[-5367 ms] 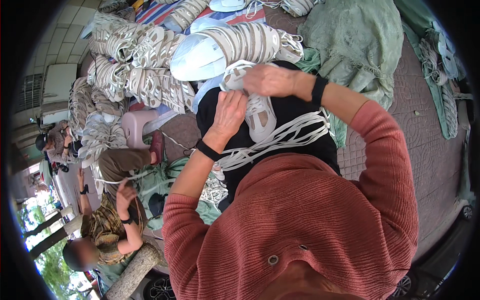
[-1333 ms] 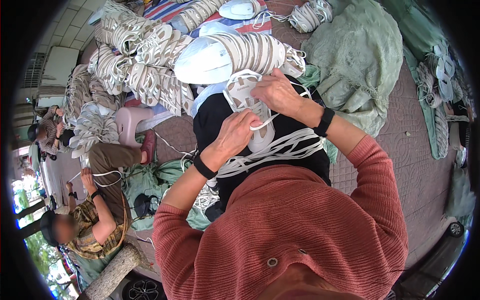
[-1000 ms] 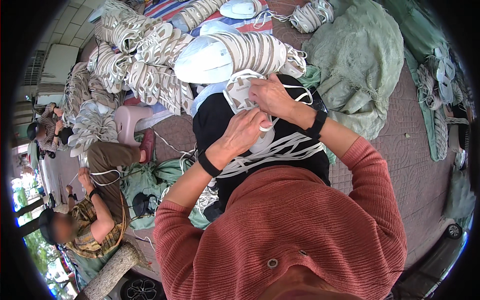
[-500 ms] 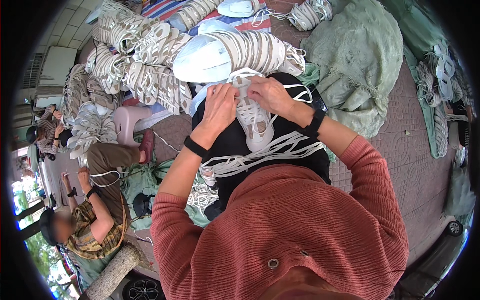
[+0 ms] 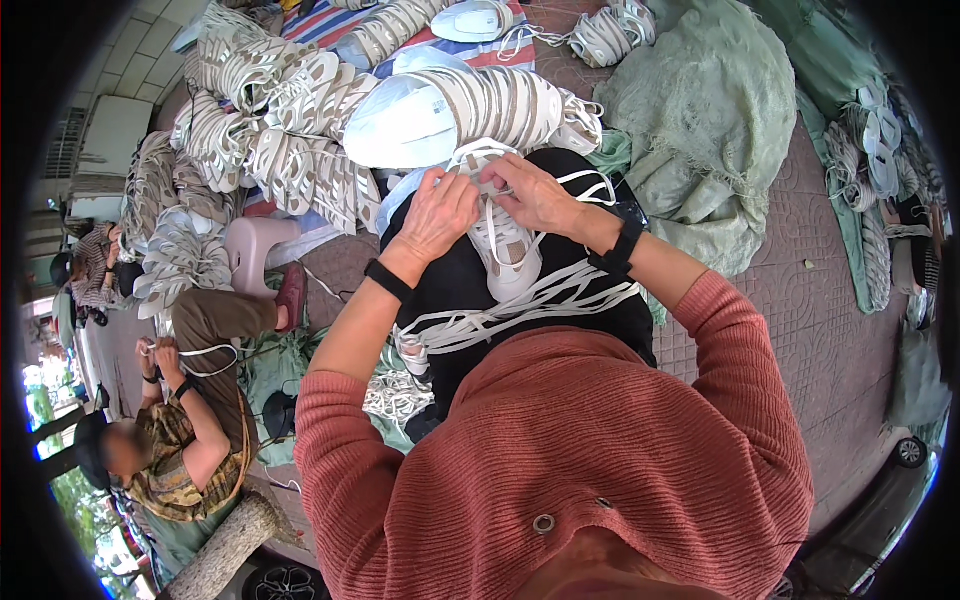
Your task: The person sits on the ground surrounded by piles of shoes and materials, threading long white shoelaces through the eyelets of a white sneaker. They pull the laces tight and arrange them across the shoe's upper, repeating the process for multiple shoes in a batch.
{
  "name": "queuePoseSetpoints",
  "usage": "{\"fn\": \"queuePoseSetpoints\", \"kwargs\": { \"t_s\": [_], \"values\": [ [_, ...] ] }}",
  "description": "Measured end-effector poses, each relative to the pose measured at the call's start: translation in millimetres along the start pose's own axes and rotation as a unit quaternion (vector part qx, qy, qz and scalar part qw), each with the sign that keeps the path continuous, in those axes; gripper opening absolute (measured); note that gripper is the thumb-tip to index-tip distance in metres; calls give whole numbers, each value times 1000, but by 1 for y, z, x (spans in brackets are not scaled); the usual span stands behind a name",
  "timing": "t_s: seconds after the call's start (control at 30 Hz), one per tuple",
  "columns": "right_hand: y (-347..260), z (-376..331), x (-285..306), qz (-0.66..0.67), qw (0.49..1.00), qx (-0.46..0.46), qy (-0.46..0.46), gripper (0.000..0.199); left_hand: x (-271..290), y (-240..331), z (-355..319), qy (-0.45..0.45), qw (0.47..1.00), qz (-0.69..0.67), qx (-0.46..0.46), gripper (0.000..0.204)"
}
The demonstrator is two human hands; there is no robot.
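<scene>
White-and-beige shoe (image 5: pixel 506 250) on the black-trousered lap (image 5: pixel 440 284), left hand (image 5: pixel 440 212) with fingers curled at its far left side, right hand (image 5: pixel 530 196) with fingers bent over its far part, whether either grips a lace unclear, loose white laces (image 5: pixel 490 321) nearer, pink stool (image 5: pixel 252 252) left, row of shoes (image 5: pixel 505 108) farther, green sack (image 5: pixel 700 130) far right.

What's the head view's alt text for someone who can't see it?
The person's left hand and right hand are close together over a white-and-tan shoe on their lap, below which loose white laces stretch across. Stacked shoes lie beyond; a co-worker sits at left.
</scene>
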State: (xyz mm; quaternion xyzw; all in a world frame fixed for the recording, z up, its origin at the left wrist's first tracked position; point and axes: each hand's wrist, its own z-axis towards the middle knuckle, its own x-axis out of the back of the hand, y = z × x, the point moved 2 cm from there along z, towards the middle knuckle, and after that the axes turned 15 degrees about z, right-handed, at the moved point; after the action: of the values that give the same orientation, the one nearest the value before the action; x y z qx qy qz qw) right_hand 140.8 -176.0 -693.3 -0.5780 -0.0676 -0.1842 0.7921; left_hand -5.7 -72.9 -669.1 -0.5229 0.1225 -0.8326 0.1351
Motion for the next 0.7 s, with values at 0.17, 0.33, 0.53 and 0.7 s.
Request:
{"fn": "queuePoseSetpoints", "kwargs": {
  "t_s": [0.17,0.33,0.53,0.7],
  "values": [
    [-9,-9,5,-117,990,71,-34,26,18,-23,-25,-5,996,73,42,15],
    [-49,-26,-3,-224,957,174,-55,16,72,-107,-171,-64,929,124,343,21],
    [-158,-56,0,78,945,193,-252,5,156,-149,-361,22,781,12,624,17],
    [-212,-55,55,414,801,189,-389,14,140,-134,-390,107,724,-67,678,18]
  ]
}}
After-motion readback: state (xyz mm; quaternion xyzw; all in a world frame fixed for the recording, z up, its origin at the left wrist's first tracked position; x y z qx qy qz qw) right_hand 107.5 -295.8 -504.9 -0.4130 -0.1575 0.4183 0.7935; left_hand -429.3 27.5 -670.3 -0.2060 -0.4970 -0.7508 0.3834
